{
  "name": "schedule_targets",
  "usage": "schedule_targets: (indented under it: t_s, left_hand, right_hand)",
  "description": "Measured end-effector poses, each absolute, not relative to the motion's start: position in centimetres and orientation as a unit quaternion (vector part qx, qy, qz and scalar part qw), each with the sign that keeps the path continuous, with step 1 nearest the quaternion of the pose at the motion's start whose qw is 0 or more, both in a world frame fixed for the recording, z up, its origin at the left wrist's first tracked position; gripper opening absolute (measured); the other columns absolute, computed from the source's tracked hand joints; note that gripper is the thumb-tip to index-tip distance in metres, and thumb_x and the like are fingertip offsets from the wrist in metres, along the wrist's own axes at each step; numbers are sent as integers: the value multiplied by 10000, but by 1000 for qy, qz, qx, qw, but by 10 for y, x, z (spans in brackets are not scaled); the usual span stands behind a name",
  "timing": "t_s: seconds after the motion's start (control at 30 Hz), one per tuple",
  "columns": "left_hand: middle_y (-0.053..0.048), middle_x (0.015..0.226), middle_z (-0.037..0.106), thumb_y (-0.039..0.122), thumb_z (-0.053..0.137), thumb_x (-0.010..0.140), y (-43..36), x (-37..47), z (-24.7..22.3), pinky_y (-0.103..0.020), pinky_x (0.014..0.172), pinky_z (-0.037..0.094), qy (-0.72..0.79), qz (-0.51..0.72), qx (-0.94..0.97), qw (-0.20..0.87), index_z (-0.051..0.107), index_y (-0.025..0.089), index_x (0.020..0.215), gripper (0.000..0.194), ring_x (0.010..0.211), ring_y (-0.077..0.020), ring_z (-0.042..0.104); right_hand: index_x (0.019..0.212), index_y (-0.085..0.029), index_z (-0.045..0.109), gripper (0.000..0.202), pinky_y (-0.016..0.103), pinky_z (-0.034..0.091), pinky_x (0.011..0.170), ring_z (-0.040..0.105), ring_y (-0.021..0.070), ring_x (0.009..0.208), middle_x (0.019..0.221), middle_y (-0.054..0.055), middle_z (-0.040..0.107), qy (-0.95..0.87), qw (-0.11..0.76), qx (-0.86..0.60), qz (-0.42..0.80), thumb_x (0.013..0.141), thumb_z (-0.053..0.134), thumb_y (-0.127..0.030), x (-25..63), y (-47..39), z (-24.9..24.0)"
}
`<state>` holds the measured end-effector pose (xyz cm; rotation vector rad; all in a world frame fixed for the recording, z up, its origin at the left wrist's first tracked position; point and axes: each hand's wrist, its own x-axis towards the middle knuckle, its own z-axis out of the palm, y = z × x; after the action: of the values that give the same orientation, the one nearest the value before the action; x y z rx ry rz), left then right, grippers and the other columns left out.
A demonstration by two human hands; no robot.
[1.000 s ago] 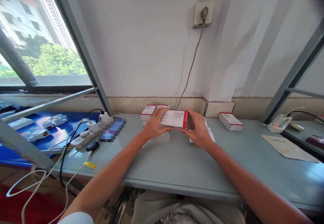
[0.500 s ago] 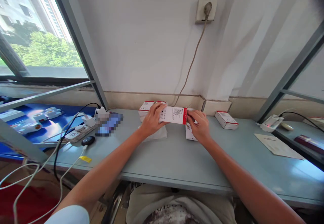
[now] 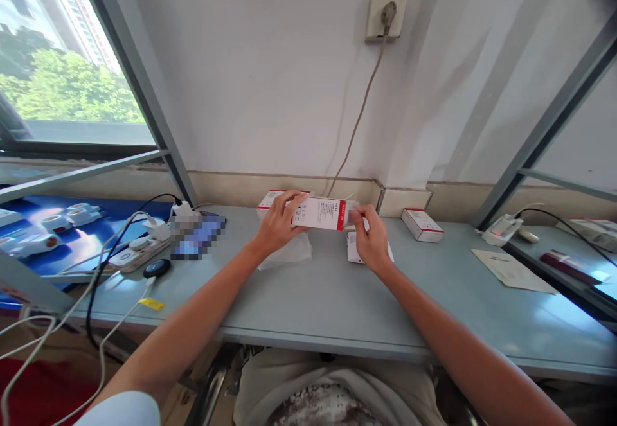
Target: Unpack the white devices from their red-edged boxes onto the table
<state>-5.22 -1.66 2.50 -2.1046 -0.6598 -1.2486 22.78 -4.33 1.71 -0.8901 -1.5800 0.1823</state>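
Note:
My left hand (image 3: 278,225) is closed around the left part of a white and red cardboard box (image 3: 321,213), held above the table with its printed side facing me. At the box's right end a pale, see-through piece (image 3: 352,210) shows, perhaps plastic. The fingers of my right hand (image 3: 372,236) pinch it; its exact kind is unclear. Beneath my right hand lies a white object (image 3: 355,250), partly covered. A thin whitish sheet or bag (image 3: 292,250) rests below my left hand. Behind that hand stand more red-edged boxes (image 3: 267,204), partly hidden.
Another red and white box (image 3: 423,225) sits to the right near the wall. On the left are a blurred-out phone (image 3: 200,236), a power strip (image 3: 139,252), a black round device (image 3: 157,268) and cables. A paper (image 3: 513,270) lies at right, near a metal frame post.
My right hand has drawn slightly away from the box's end, and the pale see-through piece now shows between them. The whole view has shifted a little.

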Motion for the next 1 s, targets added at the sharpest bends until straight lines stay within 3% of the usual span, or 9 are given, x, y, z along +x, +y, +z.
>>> schedule_targets:
  t_s: [0.2,0.37,0.6,0.8,1.0]
  left_hand:
    - [-192,1464,579,567,734,1025,-17,-53,23,-540,1159,535,-284,-495,-779,260,344,276,1693,827,1359,-353,612]
    - [-202,1487,563,552,736,1027,-21,-47,23,-566,1180,516,-268,-485,-792,258,286,275,1707,861,1375,-359,597]
    - [-211,1524,508,414,656,1048,-23,-55,28,-595,1176,512,-256,-457,-824,217,255,243,1708,791,1426,-367,539]
    - [-186,1384,536,512,709,1022,-10,-73,29,-550,1146,518,-372,-589,-689,199,445,185,1489,628,1330,-337,567]
    - [-189,1346,516,559,711,1026,10,-85,20,-628,1193,442,-489,-663,-539,175,448,168,1354,575,1350,-371,540]
  right_hand:
    - [998,-261,554,396,350,504,787,581,207,844,918,17,613,-604,670,-395,177,1095,498,-641,232,-38,20]
    - [1221,-261,581,521,382,588,901,688,217,986,1123,48,703,-574,682,-360,274,937,771,-653,228,-36,21]
    - [1161,-262,585,561,344,635,757,716,206,928,1042,15,699,-402,758,-375,350,856,793,-684,231,-24,19]
    - [1043,-276,534,572,294,629,672,716,186,914,1010,-3,706,-317,779,-397,368,791,834,-693,234,-18,20]
    - [1059,-270,544,633,285,613,648,705,175,865,994,-4,700,-332,775,-388,372,753,861,-725,233,-20,19]
